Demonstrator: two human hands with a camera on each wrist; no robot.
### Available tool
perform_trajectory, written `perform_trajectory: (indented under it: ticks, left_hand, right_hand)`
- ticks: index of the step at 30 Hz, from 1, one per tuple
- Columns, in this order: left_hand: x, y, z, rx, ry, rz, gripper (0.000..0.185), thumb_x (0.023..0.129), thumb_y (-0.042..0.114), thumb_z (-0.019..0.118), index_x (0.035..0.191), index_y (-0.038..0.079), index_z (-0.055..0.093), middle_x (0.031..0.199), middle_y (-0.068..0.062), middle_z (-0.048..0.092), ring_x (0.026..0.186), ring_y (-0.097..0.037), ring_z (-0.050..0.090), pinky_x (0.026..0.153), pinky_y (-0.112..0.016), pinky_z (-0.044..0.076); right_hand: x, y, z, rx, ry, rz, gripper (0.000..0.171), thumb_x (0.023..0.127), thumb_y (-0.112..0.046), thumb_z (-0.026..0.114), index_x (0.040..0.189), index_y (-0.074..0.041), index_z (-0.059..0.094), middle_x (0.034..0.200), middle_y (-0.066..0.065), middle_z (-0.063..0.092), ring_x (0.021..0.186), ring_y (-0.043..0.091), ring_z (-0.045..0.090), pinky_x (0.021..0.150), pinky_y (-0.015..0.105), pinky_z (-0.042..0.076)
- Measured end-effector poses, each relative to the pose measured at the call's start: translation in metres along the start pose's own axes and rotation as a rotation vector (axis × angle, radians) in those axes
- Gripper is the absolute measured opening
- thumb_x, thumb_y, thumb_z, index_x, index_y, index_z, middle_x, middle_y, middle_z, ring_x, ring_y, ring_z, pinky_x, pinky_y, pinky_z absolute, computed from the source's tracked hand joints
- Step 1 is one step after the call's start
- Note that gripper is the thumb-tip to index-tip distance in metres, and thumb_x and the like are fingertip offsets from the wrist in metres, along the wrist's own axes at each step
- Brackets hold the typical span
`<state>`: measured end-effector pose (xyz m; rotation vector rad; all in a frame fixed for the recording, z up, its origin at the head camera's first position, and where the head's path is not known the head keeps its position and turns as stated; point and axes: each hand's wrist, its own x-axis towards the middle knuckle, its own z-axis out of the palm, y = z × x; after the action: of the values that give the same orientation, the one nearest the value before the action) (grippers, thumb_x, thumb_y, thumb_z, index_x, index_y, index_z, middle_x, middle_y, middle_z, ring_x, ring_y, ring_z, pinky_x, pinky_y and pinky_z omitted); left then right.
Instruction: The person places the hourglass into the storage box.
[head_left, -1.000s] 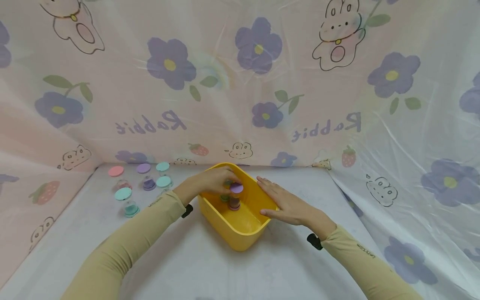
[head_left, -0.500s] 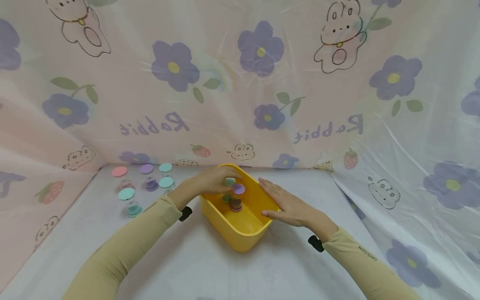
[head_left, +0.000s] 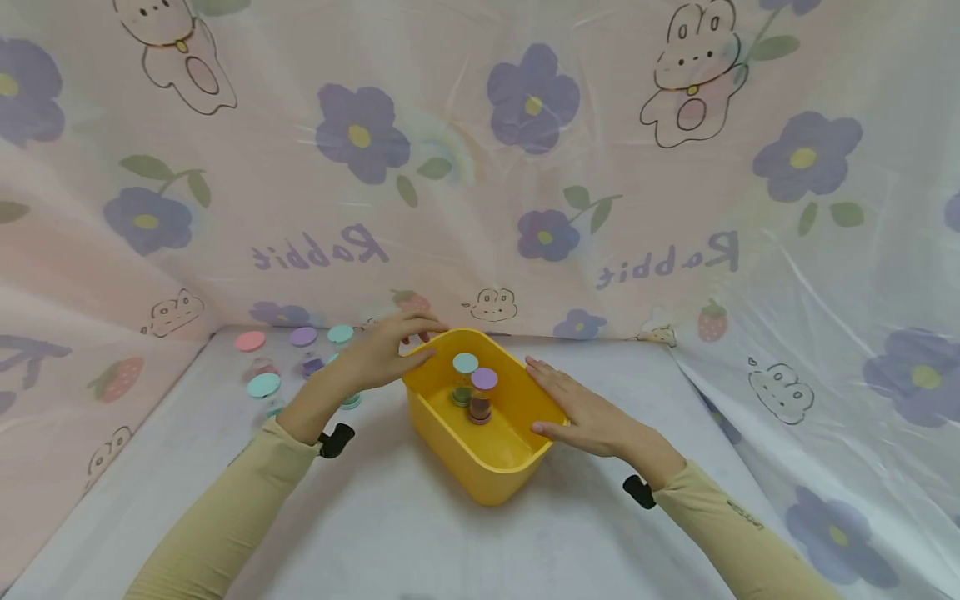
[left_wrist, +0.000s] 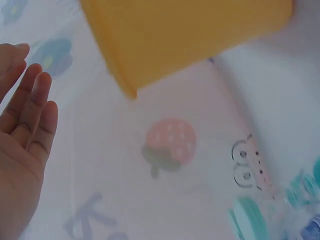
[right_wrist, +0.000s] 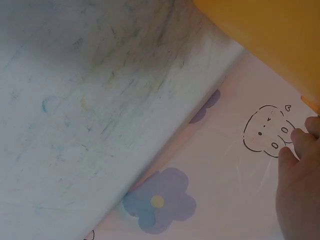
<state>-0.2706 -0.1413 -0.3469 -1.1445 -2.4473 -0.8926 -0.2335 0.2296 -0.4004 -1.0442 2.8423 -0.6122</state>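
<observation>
A yellow bin (head_left: 450, 446) stands at the middle of the table. Inside it, a mint-capped sand timer (head_left: 465, 364) and a purple-capped sand timer (head_left: 483, 381) stand upright side by side. My left hand (head_left: 378, 354) is over the bin's far left rim, fingers loosely bent and holding nothing; the left wrist view has this hand (left_wrist: 25, 135) apart from the bin's wall (left_wrist: 190, 40). Along the right rim rests my right hand (head_left: 585, 417), its fingers extended and its thumb by the rim. In the right wrist view its fingertips (right_wrist: 296, 137) are close to the yellow wall.
Several more sand timers are grouped at the table's back left, among them a pink-capped one (head_left: 251, 342), a purple-capped one (head_left: 303, 337) and a mint-capped one (head_left: 264, 386). My left forearm partly covers the group. A printed curtain (head_left: 465, 208) rises behind the white table (head_left: 390, 533).
My left hand has let go of the mint-capped sand timer in the bin and moved up and left, out over the rim. The right hand has stayed on the rim.
</observation>
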Motion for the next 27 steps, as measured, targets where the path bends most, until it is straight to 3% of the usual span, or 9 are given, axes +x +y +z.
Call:
perform_trajectory:
  ticks: [9,15,19,27]
  left_hand:
    - [-0.05,-0.015,-0.032,-0.021,0.177,-0.023,0.042,0.091,-0.002,0.077,0.131,0.009,0.07,0.129,-0.005,0.066,0.101,-0.015,0.062,0.078,-0.03,0.054]
    - [-0.087,-0.021,-0.05,0.0,0.276,-0.134,0.042,0.091,-0.002,0.077,0.132,0.01,0.07,0.13,-0.005,0.066,0.1,-0.008,0.058,0.078,-0.015,0.05]
    - [-0.112,-0.028,-0.06,0.0,0.325,-0.207,0.046,0.091,-0.004,0.076,0.135,0.011,0.068,0.129,-0.006,0.066,0.106,-0.006,0.058,0.084,-0.013,0.049]
    - [-0.154,-0.051,-0.067,-0.012,0.383,-0.346,0.053,0.094,0.003,0.076,0.145,0.012,0.061,0.145,-0.015,0.058,0.117,0.013,0.048,0.095,-0.002,0.041]
  right_hand:
    - [0.0,-0.002,0.0,0.01,0.008,0.002,0.087,0.101,-0.042,0.066,0.168,-0.016,0.018,0.175,0.0,0.013,0.159,0.033,0.017,0.126,0.061,0.019]
    - [0.0,-0.001,0.002,0.01,0.007,0.005,0.087,0.101,-0.043,0.066,0.168,-0.019,0.016,0.175,-0.001,0.012,0.159,0.032,0.017,0.126,0.06,0.018]
    - [0.0,0.0,0.003,0.017,0.016,0.004,0.087,0.101,-0.042,0.067,0.168,-0.018,0.017,0.174,-0.001,0.013,0.159,0.031,0.017,0.126,0.06,0.018]
    - [0.001,0.002,0.005,0.004,0.032,-0.027,0.086,0.101,-0.039,0.066,0.168,-0.015,0.018,0.174,0.001,0.014,0.158,0.032,0.018,0.126,0.06,0.019]
